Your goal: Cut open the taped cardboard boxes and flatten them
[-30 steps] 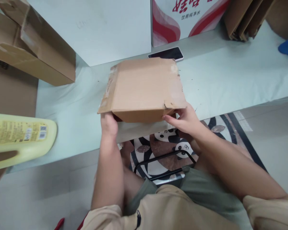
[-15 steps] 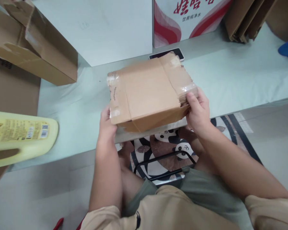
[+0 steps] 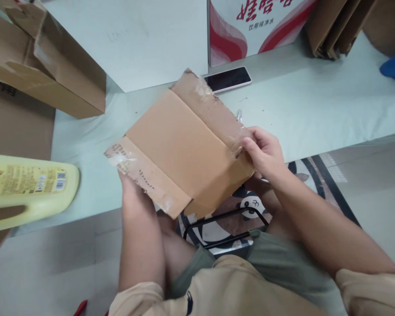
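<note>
A worn brown cardboard box (image 3: pixel 184 145) with torn tape on its flaps is held tilted above the near edge of the pale table (image 3: pixel 316 114). My right hand (image 3: pixel 265 151) grips its right flap edge, thumb on top and fingers curled round it. My left hand (image 3: pixel 128 186) is under the box's left corner; its fingers are hidden behind the cardboard. A black phone (image 3: pixel 228 79) lies on the table just beyond the box.
A yellow bottle (image 3: pixel 28 186) lies at the left edge. An open cardboard box (image 3: pixel 49 66) stands at the back left, a white panel (image 3: pixel 134 39) and a red-and-white carton (image 3: pixel 250 26) behind. Folded cardboard (image 3: pixel 332 26) leans at the back right. A panda-patterned stool (image 3: pixel 230 219) is below.
The box has been lifted off the table edge, turned and tilted towards me. The phone behind it is now fully uncovered. My left hand has dropped lower under the box.
</note>
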Tool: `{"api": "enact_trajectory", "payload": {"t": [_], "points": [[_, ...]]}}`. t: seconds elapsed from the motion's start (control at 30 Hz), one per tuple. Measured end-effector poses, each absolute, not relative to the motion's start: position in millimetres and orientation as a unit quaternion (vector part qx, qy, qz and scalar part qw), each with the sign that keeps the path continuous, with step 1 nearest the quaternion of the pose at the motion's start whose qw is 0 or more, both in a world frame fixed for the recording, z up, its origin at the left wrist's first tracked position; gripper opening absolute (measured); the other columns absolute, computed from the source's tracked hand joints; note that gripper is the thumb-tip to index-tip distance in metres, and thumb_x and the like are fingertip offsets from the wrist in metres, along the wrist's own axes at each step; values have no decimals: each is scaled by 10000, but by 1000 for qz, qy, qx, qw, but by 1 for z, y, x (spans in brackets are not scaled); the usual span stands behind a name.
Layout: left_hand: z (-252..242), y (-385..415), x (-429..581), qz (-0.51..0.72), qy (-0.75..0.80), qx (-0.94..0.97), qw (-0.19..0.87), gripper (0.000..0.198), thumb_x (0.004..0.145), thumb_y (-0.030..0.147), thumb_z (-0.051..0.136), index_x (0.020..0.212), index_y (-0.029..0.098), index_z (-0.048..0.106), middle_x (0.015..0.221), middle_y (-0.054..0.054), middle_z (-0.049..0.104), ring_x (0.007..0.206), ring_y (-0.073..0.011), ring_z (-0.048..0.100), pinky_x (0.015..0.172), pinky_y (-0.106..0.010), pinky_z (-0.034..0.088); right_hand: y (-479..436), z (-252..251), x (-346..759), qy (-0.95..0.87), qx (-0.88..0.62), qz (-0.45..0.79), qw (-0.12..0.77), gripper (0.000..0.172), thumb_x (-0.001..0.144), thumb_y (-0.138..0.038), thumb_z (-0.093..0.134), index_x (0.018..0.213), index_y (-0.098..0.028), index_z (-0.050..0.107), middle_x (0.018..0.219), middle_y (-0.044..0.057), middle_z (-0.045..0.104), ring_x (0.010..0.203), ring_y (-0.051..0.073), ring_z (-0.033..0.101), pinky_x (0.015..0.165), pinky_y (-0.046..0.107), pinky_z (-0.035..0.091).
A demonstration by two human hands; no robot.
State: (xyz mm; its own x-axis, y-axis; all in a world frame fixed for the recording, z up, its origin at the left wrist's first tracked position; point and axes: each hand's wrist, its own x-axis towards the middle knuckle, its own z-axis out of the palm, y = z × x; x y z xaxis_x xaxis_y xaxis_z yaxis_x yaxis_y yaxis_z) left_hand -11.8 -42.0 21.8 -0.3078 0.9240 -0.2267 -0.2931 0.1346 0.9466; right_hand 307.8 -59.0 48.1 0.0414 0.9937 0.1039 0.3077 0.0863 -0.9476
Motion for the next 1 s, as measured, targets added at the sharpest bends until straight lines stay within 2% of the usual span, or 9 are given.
{"api": "enact_trajectory", "payload": {"t": [0.13,0.27,0.33,0.4,0.5,0.57,0.67,0.8,1.0], "points": [[35,-42,-13,637,502,307,498,581,838,779,584,1023,242,712,897,-36,776,1008,-266,715,897,-404,601,-55,48,311,-629,-577,300,427,325,938,-528,586,896,-222,690,872,55,726,819,213,661,755,363,537],[28,-39,-22,660,511,332,439,539,856,755,572,1027,263,705,977,-68,786,1201,-286,678,961,-398,585,-46,38,320,-565,-605,289,481,436,883,-581,620,1170,-253,651,1131,102,723,1026,266,682,853,421,573],[25,-34,-24,653,507,348,443,538,812,750,624,1038,267,699,989,-79,782,1270,-308,647,988,-421,588,-44,34,322,-500,-580,404,500,518,845,-681,620,1139,-255,634,995,84,717,846,234,682,719,385,578],[28,-30,-22,650,495,356,454,611,722,754,705,1069,252,696,1019,-102,781,1328,-338,612,1015,-454,590,-44,32,319,-461,-528,536,470,553,755,-752,691,962,-241,646,792,45,674,635,179,612,566,326,526],[40,-32,-11,662,466,346,474,664,688,748,725,1117,242,699,1125,-123,774,1384,-349,582,1078,-481,575,-48,35,308,-431,-490,633,417,544,656,-712,821,799,-217,647,646,12,618,505,128,535,433,268,435],[49,-37,-3,669,428,359,491,621,772,771,633,1142,277,699,1237,-106,751,1437,-326,551,1139,-488,543,-49,37,299,-402,-491,642,430,506,651,-660,846,751,-207,645,586,-8,585,441,98,475,366,238,360],[55,-41,1,666,418,371,493,570,734,789,666,1064,328,715,1313,-68,732,1483,-318,512,1149,-489,546,-49,40,292,-370,-498,639,455,506,598,-615,891,700,-193,631,539,-34,559,379,51,375,319,209,280],[44,-33,-5,678,469,310,474,341,695,527,784,903,269,703,1241,-74,764,1419,-322,577,1121,-441,568,-51,44,288,-367,-514,658,410,590,527,-664,935,682,-173,648,547,-22,596,369,46,419,327,205,336],[36,-26,4,677,462,167,547,268,770,407,649,987,257,699,1398,-64,703,1328,-269,643,859,-319,623,-55,53,288,-293,-558,546,552,671,463,-680,963,702,-206,553,482,-91,490,352,37,389,326,181,316]]}}
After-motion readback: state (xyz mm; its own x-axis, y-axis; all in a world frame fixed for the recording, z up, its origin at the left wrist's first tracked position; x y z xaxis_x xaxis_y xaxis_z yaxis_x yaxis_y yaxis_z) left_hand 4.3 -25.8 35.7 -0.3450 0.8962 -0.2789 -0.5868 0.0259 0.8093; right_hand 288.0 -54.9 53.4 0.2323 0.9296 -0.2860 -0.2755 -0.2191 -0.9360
